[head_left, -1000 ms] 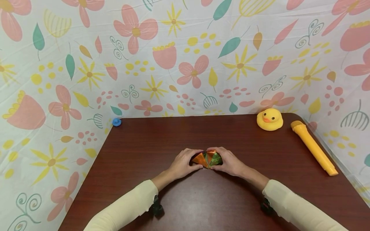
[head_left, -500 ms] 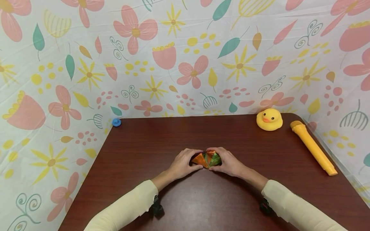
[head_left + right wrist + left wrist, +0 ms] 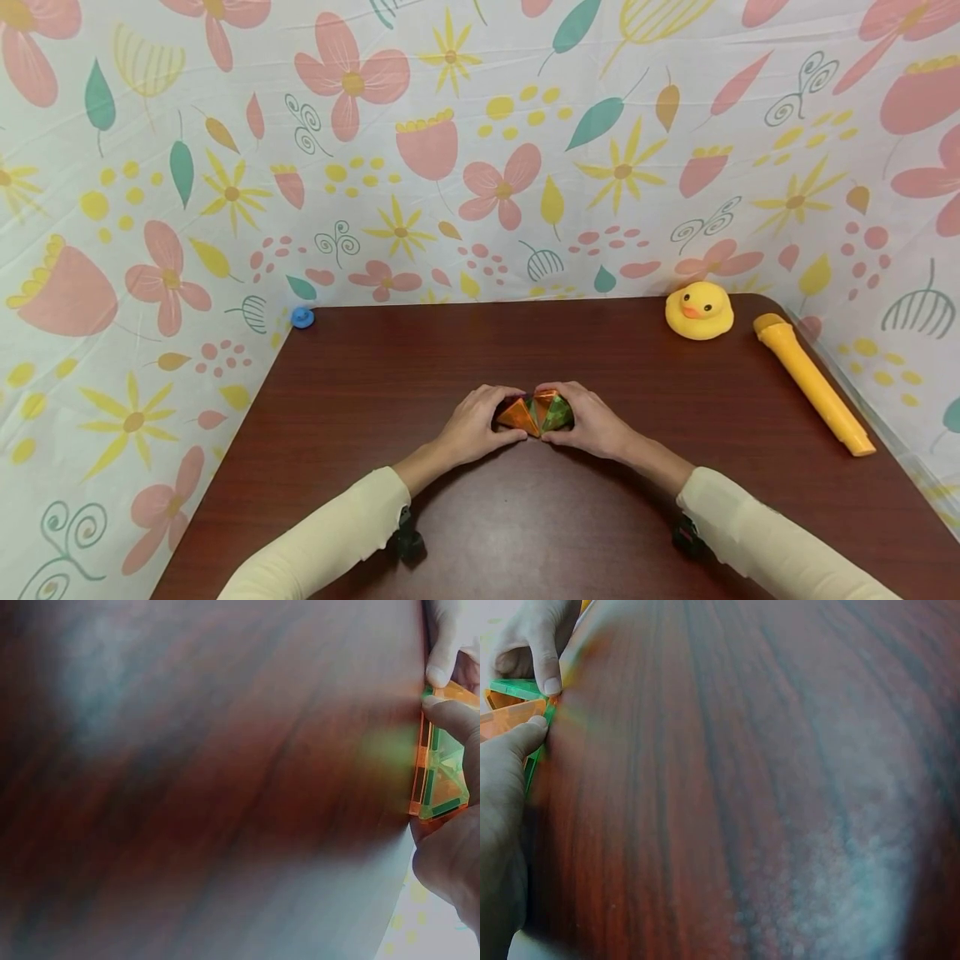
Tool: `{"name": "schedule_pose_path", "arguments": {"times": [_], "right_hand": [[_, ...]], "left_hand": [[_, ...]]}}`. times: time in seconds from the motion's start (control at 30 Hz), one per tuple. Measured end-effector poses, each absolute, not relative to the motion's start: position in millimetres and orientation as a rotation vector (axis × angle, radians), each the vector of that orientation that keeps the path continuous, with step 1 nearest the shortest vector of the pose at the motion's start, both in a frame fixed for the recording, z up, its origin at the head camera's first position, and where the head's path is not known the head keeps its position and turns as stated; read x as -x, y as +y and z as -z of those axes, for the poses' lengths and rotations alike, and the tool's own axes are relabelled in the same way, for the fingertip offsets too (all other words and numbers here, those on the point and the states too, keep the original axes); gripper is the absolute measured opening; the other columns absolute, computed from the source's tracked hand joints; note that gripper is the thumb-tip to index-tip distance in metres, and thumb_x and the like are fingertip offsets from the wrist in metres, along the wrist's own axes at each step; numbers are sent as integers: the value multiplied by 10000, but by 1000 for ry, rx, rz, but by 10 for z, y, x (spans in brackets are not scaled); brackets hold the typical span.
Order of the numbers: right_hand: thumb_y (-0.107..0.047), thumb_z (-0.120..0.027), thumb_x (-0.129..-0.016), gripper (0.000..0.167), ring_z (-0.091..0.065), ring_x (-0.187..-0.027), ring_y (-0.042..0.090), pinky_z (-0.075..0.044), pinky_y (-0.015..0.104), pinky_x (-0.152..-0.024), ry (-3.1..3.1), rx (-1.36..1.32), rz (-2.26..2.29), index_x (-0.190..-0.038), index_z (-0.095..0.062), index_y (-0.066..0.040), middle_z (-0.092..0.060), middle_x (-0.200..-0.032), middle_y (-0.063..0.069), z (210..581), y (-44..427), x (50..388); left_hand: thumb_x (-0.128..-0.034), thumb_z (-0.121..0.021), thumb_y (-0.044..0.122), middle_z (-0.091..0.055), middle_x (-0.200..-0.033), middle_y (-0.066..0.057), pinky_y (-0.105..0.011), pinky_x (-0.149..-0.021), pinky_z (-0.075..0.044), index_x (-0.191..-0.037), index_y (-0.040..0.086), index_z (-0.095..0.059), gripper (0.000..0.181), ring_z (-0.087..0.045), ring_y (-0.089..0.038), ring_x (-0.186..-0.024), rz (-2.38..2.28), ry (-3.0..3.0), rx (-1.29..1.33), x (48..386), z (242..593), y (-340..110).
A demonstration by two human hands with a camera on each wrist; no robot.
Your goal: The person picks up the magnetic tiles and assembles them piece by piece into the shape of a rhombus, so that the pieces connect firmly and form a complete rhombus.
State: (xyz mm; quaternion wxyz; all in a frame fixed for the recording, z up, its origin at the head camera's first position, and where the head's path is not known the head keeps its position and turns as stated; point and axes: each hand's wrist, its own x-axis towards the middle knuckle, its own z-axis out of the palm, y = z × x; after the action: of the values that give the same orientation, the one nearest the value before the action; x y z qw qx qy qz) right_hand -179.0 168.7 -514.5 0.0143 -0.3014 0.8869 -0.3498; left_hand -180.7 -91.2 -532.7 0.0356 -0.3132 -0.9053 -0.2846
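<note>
Translucent orange and green triangular magnetic tiles stand joined in a small faceted shape at the middle of the table. My left hand [image 3: 477, 423] holds its left side, thumb at the front and fingers behind, by an orange tile [image 3: 519, 415]. On the other side, my right hand [image 3: 598, 423] grips the part with a green tile [image 3: 558, 412]. In the left wrist view, both thumbs press near the front corner, beside an orange tile [image 3: 514, 716]. The right wrist view shows a green tile [image 3: 448, 801] under the right hand. The fingers hide much of the shape's back.
A yellow rubber duck [image 3: 700, 311] sits at the back right of the brown table [image 3: 405, 350]. Along the right edge lies a yellow toy microphone [image 3: 816, 385]. A small blue duck-like toy [image 3: 302, 317] is at the back left corner. Flowered cloth [image 3: 450, 208] hangs behind the table.
My right hand has shifted very slightly left, toward the left hand, with its side of the tiles. The left hand and the other toys look unmoved.
</note>
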Motion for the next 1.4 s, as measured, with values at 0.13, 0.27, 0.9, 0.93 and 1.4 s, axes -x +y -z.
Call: {"name": "schedule_pose_path", "arguments": {"times": [0.13,0.27,0.9,0.93,1.4], "right_hand": [[-160,-946,-830,744,-598,-1218,312,-551,503,-979,2742,951,1106,-1465,-578,-36,-640,-1351,138,5144,1673,1789],[-204,-951,-828,770,-594,-1223,308,-548,504,-980,2737,962,1113,-1476,-572,-35,-629,-1374,140,5146,1658,1781],[-216,-962,-814,776,-567,-1291,359,-531,551,-1011,2769,943,1105,-1460,-579,-19,-620,-1399,151,5141,1619,1762],[-217,-963,-814,777,-568,-1288,356,-533,547,-1009,2769,943,1106,-1460,-579,-19,-620,-1399,149,5143,1619,1764],[-222,-966,-810,785,-561,-1298,362,-520,563,-1021,2771,957,1108,-1465,-577,-30,-628,-1398,136,5172,1613,1770]], "left_hand": [[-932,-822,484,-649,-1343,30,-428,-985,-520,-1483,231,-589,650,-578,-170,-1207,883,-2800,957,1813,5333,-909],[-933,-819,487,-648,-1369,49,-435,-1010,-509,-1513,248,-572,673,-568,-170,-1237,872,-2815,965,1822,5339,-903],[-915,-819,529,-652,-1343,59,-394,-968,-521,-1479,227,-584,681,-582,-147,-1177,830,-2776,985,1818,5357,-900],[-916,-818,531,-653,-1341,59,-391,-964,-523,-1478,225,-584,682,-583,-145,-1172,829,-2774,987,1818,5359,-902],[-916,-818,530,-655,-1338,61,-386,-949,-527,-1477,225,-582,681,-584,-141,-1156,826,-2768,986,1816,5374,-907]]}}
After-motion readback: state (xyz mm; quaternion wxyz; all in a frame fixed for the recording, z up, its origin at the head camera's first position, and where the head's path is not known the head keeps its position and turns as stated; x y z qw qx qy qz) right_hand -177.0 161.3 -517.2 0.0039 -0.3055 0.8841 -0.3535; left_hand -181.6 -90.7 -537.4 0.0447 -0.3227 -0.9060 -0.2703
